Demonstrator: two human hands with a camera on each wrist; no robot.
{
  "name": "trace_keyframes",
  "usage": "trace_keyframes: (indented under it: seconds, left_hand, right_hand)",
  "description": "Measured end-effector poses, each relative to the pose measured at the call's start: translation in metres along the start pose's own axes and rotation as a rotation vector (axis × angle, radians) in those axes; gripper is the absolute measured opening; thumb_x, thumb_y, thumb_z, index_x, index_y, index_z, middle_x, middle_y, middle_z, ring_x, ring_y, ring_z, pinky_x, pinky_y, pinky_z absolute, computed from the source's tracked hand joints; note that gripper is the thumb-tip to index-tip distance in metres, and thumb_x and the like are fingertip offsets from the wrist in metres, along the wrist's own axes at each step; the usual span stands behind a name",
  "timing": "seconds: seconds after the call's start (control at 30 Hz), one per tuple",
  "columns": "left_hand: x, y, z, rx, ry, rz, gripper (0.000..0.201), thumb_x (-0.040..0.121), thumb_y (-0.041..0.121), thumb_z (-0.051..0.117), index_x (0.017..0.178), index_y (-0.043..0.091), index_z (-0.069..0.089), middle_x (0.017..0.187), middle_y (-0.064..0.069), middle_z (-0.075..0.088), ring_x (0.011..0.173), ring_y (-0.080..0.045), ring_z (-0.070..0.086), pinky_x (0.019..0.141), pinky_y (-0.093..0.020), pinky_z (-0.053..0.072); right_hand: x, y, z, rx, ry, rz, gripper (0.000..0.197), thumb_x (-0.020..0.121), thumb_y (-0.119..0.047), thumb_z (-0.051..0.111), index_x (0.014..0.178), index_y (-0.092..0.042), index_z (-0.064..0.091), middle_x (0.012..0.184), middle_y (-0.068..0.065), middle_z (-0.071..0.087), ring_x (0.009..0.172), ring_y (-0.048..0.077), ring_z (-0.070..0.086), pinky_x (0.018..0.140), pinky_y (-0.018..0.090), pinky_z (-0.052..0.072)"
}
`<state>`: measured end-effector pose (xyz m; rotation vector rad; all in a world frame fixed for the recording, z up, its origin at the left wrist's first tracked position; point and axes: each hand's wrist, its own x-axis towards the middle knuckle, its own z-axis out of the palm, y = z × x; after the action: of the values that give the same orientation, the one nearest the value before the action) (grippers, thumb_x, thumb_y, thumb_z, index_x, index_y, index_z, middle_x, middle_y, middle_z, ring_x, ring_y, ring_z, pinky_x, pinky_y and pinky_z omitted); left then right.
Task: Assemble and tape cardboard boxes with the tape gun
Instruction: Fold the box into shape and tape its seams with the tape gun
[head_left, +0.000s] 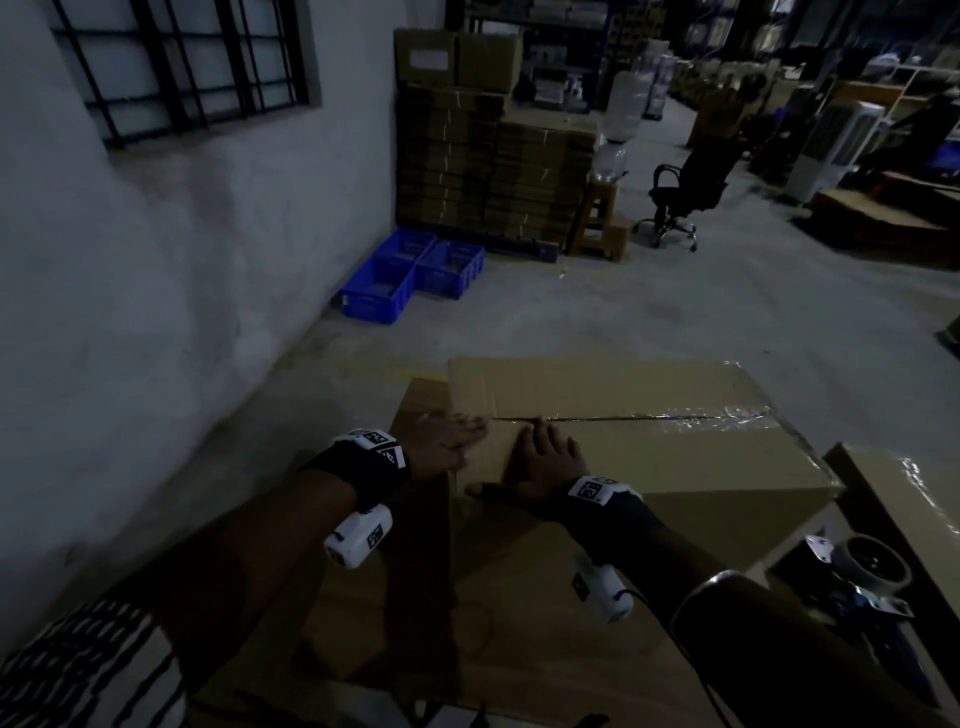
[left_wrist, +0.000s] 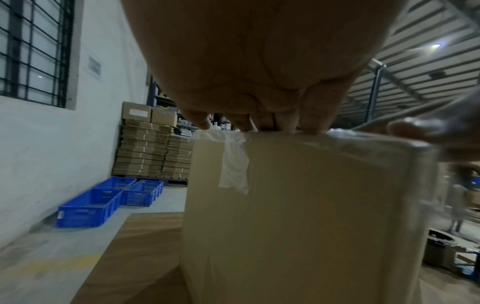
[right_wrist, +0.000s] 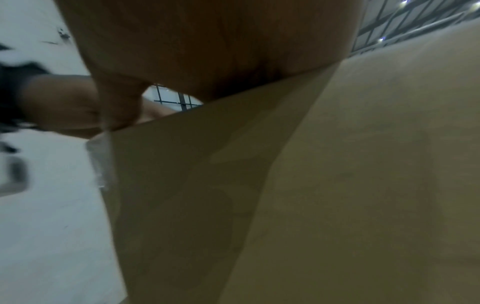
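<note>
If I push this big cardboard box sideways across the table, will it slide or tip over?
Probably slide. The box sits broad and low on the table, so tipping looks unlikely. With tape closing the top seam, it should stay fairly stiff. Both the left hand and right hand lie flat on it without denting it.

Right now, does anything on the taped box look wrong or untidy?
Yes. On the cardboard box, the clear tape over the top seam is wrinkled and bunched near the far corner. The flaps show a dark gap along the seam. Both the left hand and right hand press flat there.
</note>
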<state>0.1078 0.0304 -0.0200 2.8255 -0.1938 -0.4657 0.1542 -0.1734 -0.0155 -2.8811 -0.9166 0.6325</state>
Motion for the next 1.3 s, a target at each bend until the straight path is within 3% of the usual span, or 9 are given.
trace_keyframes:
  seconds: [0.23, 0.33, 0.43, 0.63, 0.9, 1.07, 1.17, 1.23, 1.3]
  left_hand:
    - [-0.022, 0.007, 0.006, 0.013, -0.012, -0.041, 0.068, 0.099, 0.044, 0.047, 0.154, 0.025, 0.012, 0.162, 0.006, 0.003, 0.149, -0.015, 0.001, 0.118, -0.054, 0.008]
    - [-0.030, 0.010, 0.012, 0.025, 0.000, -0.090, 0.069, 0.098, 0.041, 0.050, 0.154, 0.023, 0.013, 0.162, 0.005, 0.004, 0.149, -0.015, 0.004, 0.120, -0.042, 0.011]
    - [-0.038, 0.015, 0.015, -0.003, 0.005, -0.112, 0.070, 0.097, 0.041, 0.052, 0.154, 0.022, 0.015, 0.162, 0.003, 0.006, 0.149, -0.017, 0.005, 0.120, -0.039, 0.012]
    - [-0.053, 0.048, 0.027, 0.001, 0.011, -0.145, 0.065, 0.099, 0.039, 0.050, 0.153, 0.018, 0.020, 0.162, 0.000, 0.008, 0.149, -0.019, 0.006, 0.119, -0.033, 0.008]
    - [-0.050, 0.094, 0.026, 0.106, 0.019, -0.090, 0.055, 0.097, 0.022, 0.055, 0.147, 0.012, 0.036, 0.157, -0.008, 0.027, 0.144, -0.022, 0.027, 0.117, -0.029, 0.021]
    - [-0.038, 0.110, 0.029, 0.188, 0.038, -0.092, 0.053, 0.088, 0.039, 0.057, 0.140, 0.032, 0.049, 0.150, 0.005, 0.041, 0.138, -0.016, 0.038, 0.115, -0.033, 0.027]
    - [-0.021, 0.126, 0.028, 0.173, 0.074, -0.092, 0.055, 0.077, 0.058, 0.055, 0.129, 0.042, 0.057, 0.142, 0.021, 0.048, 0.130, -0.007, 0.045, 0.107, -0.025, 0.034]
    - [-0.011, 0.134, 0.028, 0.202, 0.098, -0.059, 0.051, 0.078, 0.054, 0.065, 0.127, 0.043, 0.058, 0.140, 0.023, 0.049, 0.128, -0.004, 0.047, 0.102, -0.019, 0.035]
    - [-0.001, 0.137, 0.026, 0.235, 0.121, -0.024, 0.047, 0.083, 0.049, 0.065, 0.129, 0.041, 0.058, 0.137, 0.018, 0.054, 0.125, -0.008, 0.052, 0.101, -0.022, 0.040]
  right_hand:
    - [-0.009, 0.002, 0.009, -0.040, -0.007, -0.058, 0.138, 0.067, -0.099, 0.038, 0.159, -0.010, -0.016, 0.164, 0.012, -0.027, 0.153, 0.032, -0.021, 0.121, 0.057, -0.010]
    - [-0.018, -0.007, 0.017, -0.035, -0.008, -0.118, 0.144, 0.063, -0.101, 0.043, 0.158, -0.009, -0.016, 0.164, 0.012, -0.025, 0.152, 0.033, -0.022, 0.119, 0.061, -0.012]
    - [-0.023, -0.004, 0.021, -0.095, 0.003, -0.155, 0.136, 0.073, -0.089, 0.054, 0.158, -0.009, -0.017, 0.166, 0.013, -0.023, 0.153, 0.032, -0.019, 0.120, 0.061, -0.011]
    - [-0.030, 0.048, 0.015, -0.199, -0.024, -0.377, 0.124, 0.081, -0.080, 0.055, 0.159, -0.015, -0.017, 0.168, 0.004, -0.019, 0.156, 0.023, -0.011, 0.122, 0.055, -0.002]
    - [-0.042, 0.099, 0.009, -0.286, -0.010, -0.469, 0.125, 0.079, -0.080, 0.058, 0.160, -0.018, -0.014, 0.168, -0.001, -0.016, 0.156, 0.017, -0.007, 0.124, 0.053, 0.003]
    - [-0.045, 0.137, 0.002, -0.328, -0.029, -0.461, 0.125, 0.077, -0.083, 0.055, 0.159, -0.024, -0.018, 0.168, -0.006, -0.017, 0.156, 0.016, -0.008, 0.124, 0.054, 0.003]
    - [-0.052, 0.159, 0.001, -0.322, -0.003, -0.419, 0.120, 0.080, -0.080, 0.054, 0.159, -0.025, -0.017, 0.168, -0.009, -0.016, 0.156, 0.016, -0.008, 0.124, 0.052, 0.004]
    - [-0.061, 0.171, -0.001, -0.289, 0.019, -0.391, 0.117, 0.082, -0.080, 0.051, 0.160, -0.025, -0.016, 0.168, -0.008, -0.016, 0.156, 0.017, -0.008, 0.124, 0.049, 0.003]
    - [-0.068, 0.180, -0.002, -0.252, 0.020, -0.351, 0.114, 0.084, -0.079, 0.049, 0.160, -0.024, -0.016, 0.168, -0.007, -0.016, 0.156, 0.018, -0.008, 0.124, 0.048, 0.003]
